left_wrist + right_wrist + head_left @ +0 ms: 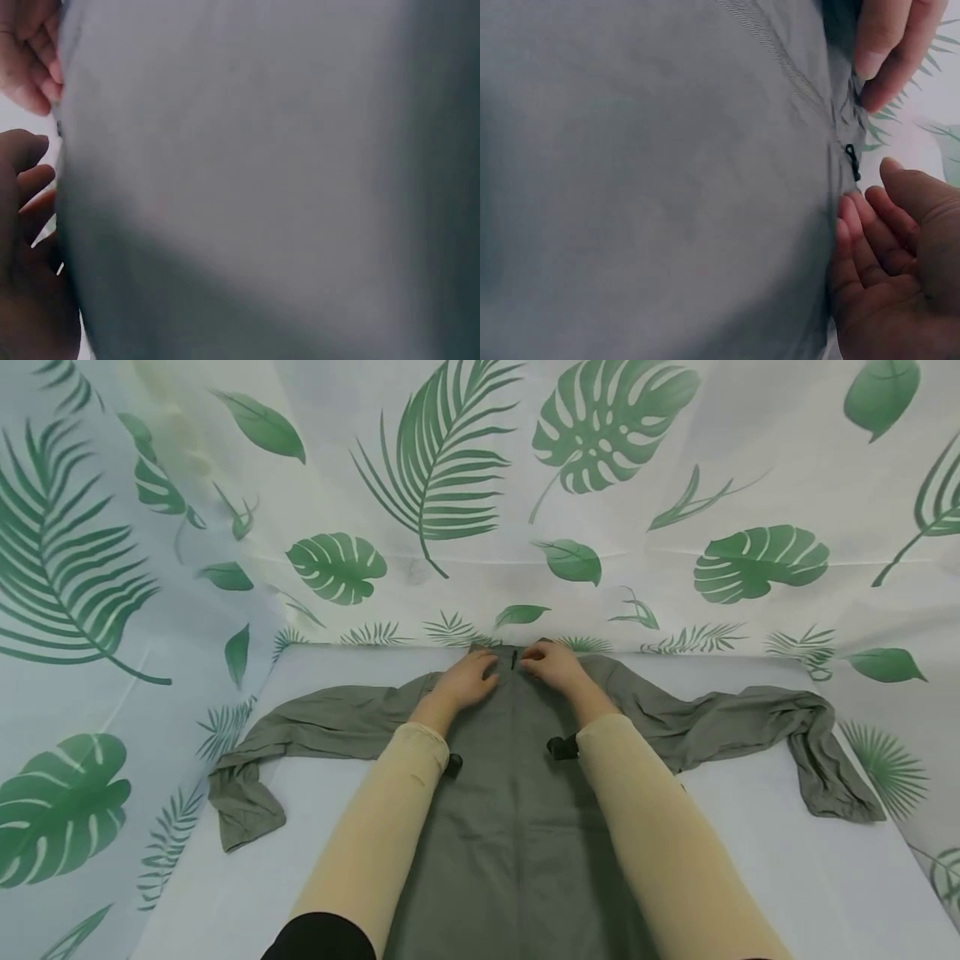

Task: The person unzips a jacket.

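Note:
A grey-green zip-up jacket (517, 843) lies front up, its sleeves spread to both sides. My left hand (468, 678) is at the left of its collar, fingers loosely bent over the far edge. On the other side of the collar is my right hand (555, 667); in the right wrist view its fingertips (847, 206) touch the collar edge while the thumb stands apart. Between the hands sits a black zip pull (853, 161). The left wrist view is mostly filled by blurred fabric, with the left hand (30, 240) at the lower left, partly hidden.
Beneath the jacket is a white table (795, 877). A leaf-patterned curtain (480, 460) hangs at the back and along both sides. The left sleeve (247, 802) and the right sleeve (832, 768) bend toward me at their ends. Black wrist devices (562, 747) sit under my forearms.

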Demonstrator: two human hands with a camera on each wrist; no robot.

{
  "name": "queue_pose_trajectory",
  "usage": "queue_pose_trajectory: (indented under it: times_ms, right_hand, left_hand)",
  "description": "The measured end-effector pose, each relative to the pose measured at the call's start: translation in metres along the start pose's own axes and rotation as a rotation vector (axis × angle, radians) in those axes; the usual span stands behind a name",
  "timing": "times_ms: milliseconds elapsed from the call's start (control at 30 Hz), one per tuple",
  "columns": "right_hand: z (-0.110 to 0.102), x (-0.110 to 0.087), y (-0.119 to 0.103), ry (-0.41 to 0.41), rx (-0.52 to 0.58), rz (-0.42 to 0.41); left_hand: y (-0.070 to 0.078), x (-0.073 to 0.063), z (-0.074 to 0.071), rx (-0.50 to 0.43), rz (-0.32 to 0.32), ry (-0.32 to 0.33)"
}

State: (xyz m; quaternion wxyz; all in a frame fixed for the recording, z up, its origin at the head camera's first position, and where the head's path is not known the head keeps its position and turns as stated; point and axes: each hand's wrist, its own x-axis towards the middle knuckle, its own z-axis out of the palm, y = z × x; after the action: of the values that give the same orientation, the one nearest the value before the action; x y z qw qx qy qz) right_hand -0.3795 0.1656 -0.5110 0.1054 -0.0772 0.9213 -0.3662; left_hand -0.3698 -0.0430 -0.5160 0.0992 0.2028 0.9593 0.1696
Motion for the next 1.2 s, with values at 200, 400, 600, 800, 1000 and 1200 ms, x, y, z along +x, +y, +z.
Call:
queue_pose_trajectory:
  times_ms: [200,400,600,800,1000,1200]
  right_hand:
    - [0.011,0.009,0.0,0.037,-0.072,0.03]
    - [0.019,0.021,-0.004,0.066,-0.204,0.078]
    - [0.019,0.022,-0.006,0.074,-0.28,0.081]
    - [0.02,0.023,0.0,0.098,-0.272,0.047]
    - [0.024,0.021,0.003,0.198,-0.25,0.043]
    - [0.027,0.02,-0.001,0.249,-0.269,0.067]
  left_hand:
    - [-0.002,0.002,0.008,0.104,0.007,0.007]
    - [-0.002,0.006,0.013,0.213,-0.011,0.011]
    - [0.002,0.01,0.017,0.231,-0.053,-0.02]
    - [0.007,0.012,0.017,0.229,-0.121,-0.035]
    - [0.014,0.016,0.013,0.219,-0.151,-0.046]
    - [0.017,0.018,0.01,0.23,-0.167,-0.055]
